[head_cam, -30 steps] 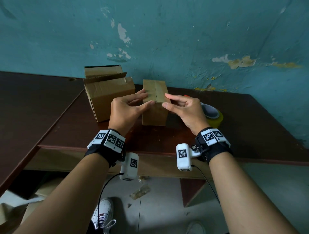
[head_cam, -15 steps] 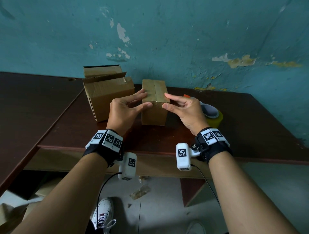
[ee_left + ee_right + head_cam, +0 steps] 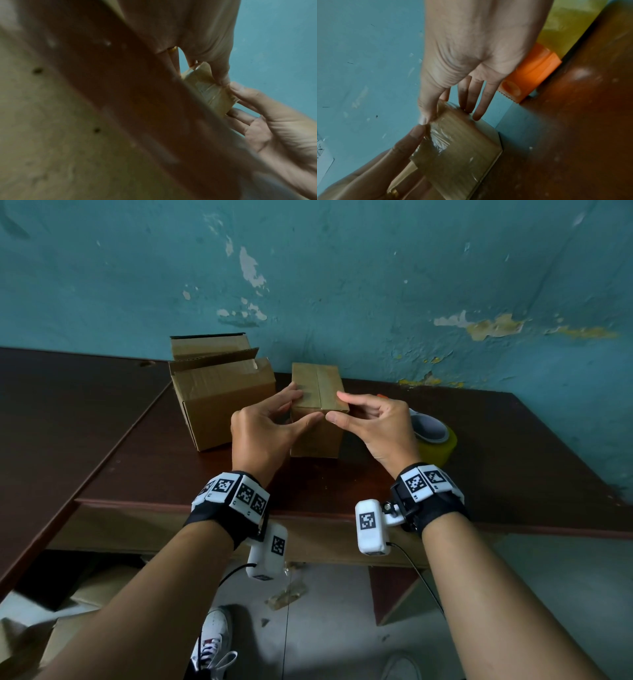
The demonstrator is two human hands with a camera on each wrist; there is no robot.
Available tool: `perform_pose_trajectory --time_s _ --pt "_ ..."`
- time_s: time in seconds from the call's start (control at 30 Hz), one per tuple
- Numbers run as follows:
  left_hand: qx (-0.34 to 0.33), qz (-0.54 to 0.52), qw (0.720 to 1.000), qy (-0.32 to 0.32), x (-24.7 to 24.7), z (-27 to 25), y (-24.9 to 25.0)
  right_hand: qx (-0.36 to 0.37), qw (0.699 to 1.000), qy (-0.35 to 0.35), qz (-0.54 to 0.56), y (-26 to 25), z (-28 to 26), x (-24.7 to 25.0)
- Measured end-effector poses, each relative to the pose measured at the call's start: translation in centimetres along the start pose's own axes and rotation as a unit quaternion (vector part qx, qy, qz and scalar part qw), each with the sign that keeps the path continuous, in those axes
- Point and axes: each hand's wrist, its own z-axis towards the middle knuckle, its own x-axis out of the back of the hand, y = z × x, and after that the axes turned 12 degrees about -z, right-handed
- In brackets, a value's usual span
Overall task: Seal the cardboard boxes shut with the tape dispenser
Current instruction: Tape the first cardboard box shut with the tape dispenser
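Hands at the small box (image 3: 317, 405) on the worktop (image 3: 496, 446), one on each side of its near top edge. Left hand (image 3: 260, 436) with thumb stretched along the front upper edge and fingers (image 3: 291, 393) laid flat on the top, relaxed, pressing rather than gripping. Right hand (image 3: 376, 428) likewise: thumb tip meeting the left thumb tip at the middle of the edge, fingers (image 3: 476, 94) straight and touching the top right side of the box. Clear tape (image 3: 440, 139) under both thumbs, wrinkled, folded from the top seam over the edge and down the front face. Same strip seen from the left wrist, glossy, between the two thumbs.

Bigger box (image 3: 222, 395) just left of the left fingers, flaps up and unsealed, close beside the small box; touching or not, cannot tell. Tape dispenser (image 3: 530, 73) behind and right of the right fingers, lying on the worktop, orange body with a toothed cutter, held by neither hand. Yellowish tape roll (image 3: 436, 440) on it, partly hidden by the right hand. Peeling blue-green wall (image 3: 376, 285) beyond the fingers.
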Motion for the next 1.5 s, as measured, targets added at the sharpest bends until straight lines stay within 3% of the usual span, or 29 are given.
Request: perform_pose_trajectory --time_s 0.2,0.53,0.93,1.5 --pt "0.000 0.000 1.000 0.002 -0.1 -0.1 0.1 0.009 1.000 0.005 -0.004 -0.4 -0.2 -0.1" --pt "0.063 -0.096 0.993 -0.033 1.0 0.7 -0.9 -0.009 0.998 -0.064 0.016 0.2 -0.1 0.7" --pt "0.038 -0.128 0.990 -0.050 1.2 0.7 -0.9 -0.042 0.993 -0.078 0.083 0.4 -0.1 1.0" --pt "0.057 -0.134 0.989 -0.025 1.0 0.4 -0.8 -0.030 0.996 -0.060 0.065 0.4 -0.1 0.8"
